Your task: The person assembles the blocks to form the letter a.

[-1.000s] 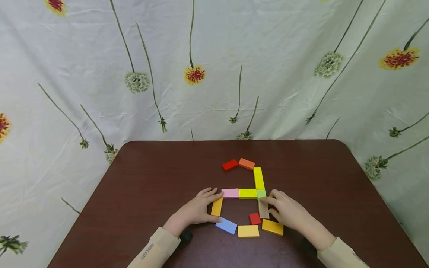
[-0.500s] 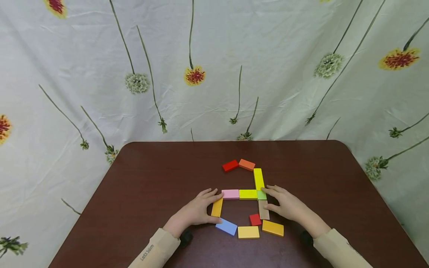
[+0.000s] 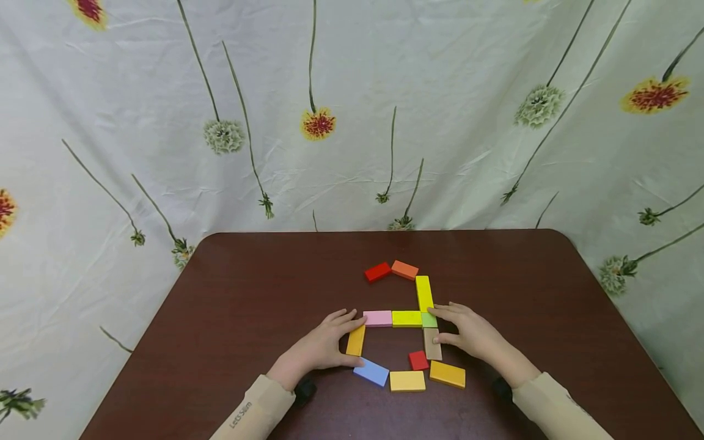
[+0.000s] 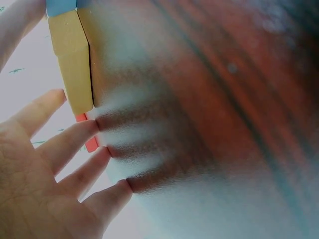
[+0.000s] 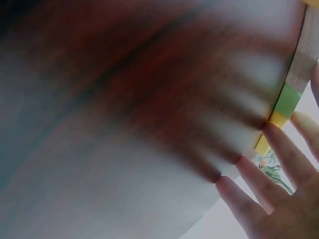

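Observation:
My left hand [image 3: 319, 347] lies with fingers spread around the left side of an orange-yellow block [image 3: 355, 341]. Its index fingertip meets the left end of a pink block [image 3: 377, 319], and its thumb tip is at a blue block [image 3: 371, 372]. Opposite, my right hand [image 3: 477, 335] has its index fingertip where an upright-running yellow block [image 3: 425, 293] joins a small green block [image 3: 429, 320]; the thumb touches a tan wooden block [image 3: 432, 344]. In the left wrist view the other fingertips of the left hand [image 4: 55, 169] touch the tabletop.
A second yellow block [image 3: 407, 319] links pink to green. Red [image 3: 377, 272] and orange [image 3: 405, 269] blocks lie at the back. Nearer are a small red block [image 3: 418, 360], a pale yellow block [image 3: 407, 381] and an amber block [image 3: 448, 374] on the brown table [image 3: 275, 275].
My right hand has slid its fingers away from the tan block's side and spread them, index finger now up at the green and yellow blocks. The left hand has stayed in place.

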A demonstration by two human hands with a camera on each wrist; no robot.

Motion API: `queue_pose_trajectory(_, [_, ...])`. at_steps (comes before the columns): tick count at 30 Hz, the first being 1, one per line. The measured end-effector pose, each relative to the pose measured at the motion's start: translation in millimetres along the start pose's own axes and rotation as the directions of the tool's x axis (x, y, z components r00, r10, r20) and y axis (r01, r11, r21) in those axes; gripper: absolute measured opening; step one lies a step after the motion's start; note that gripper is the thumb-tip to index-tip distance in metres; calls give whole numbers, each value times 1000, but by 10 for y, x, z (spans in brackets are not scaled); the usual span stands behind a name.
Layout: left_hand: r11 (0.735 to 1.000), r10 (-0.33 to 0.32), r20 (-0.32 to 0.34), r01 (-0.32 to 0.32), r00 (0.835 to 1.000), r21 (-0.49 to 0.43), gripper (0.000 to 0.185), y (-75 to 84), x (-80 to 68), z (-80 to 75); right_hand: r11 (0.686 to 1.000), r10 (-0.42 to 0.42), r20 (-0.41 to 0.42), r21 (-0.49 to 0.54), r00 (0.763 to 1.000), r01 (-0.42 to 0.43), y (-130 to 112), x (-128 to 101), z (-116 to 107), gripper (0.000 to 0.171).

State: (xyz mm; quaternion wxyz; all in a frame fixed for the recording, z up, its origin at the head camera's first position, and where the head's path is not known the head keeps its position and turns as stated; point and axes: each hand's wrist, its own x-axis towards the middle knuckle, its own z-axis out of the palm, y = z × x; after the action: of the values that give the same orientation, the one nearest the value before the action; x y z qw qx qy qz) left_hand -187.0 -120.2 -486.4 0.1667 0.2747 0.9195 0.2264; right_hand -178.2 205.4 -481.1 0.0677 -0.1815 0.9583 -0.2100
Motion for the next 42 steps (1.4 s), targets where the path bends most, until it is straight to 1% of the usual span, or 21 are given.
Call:
queue_pose_trajectory(4, [1000, 3, 1, -3, 1000, -2, 85, -3, -6, 2, 1000, 2, -12, -10, 1000, -2, -1, -2, 9, 59])
queue_pose_trajectory(10, [1000, -1, 0, 1, 1000, 5, 85, -2, -13, 15, 1000, 17, 3, -17, 1000, -17, -36, -20, -7, 59])
queue_pose_trajectory(12, [1000, -3, 1, 3, 1000, 7, 85, -1, -11, 13, 1000, 22, 6, -3, 1000, -21, -55, -39, -27, 59])
queue_pose_trajectory(17, [1000, 4, -3, -4, 1000, 4, 84, 10, -3, -7, 999, 20, 47, 28, 999, -21, -61, -119, -74, 65])
queue_pose_trajectory(21, [1000, 2, -3, -2, 1000, 3, 84, 17, -2, -25, 1000, 2, 76, 28, 997, -4, -40, -168, -72, 70])
queue_pose_trajectory(29, [1000, 5, -3, -5, 1000, -16, 84, 27, -15, -36, 999, -37, 64, 25, 997, 35, -28, -196, -56, 71])
queue_pose_trajectory(35, [1000, 6, -2, -6, 1000, -14, 84, 27, -13, -30, 999, -33, 65, 21, 997, 32, -28, -193, -61, 69])
queue_pose_trajectory(39, [1000, 9, -1, -9, 1000, -14, 84, 30, -13, -30, 999, -31, 47, 34, 998, 30, -34, -184, -60, 67])
queue_pose_trajectory(42, [1000, 11, -1, -11, 1000, -13, 84, 29, -14, -29, 999, -11, 36, 35, 999, 10, -43, -152, -47, 68])
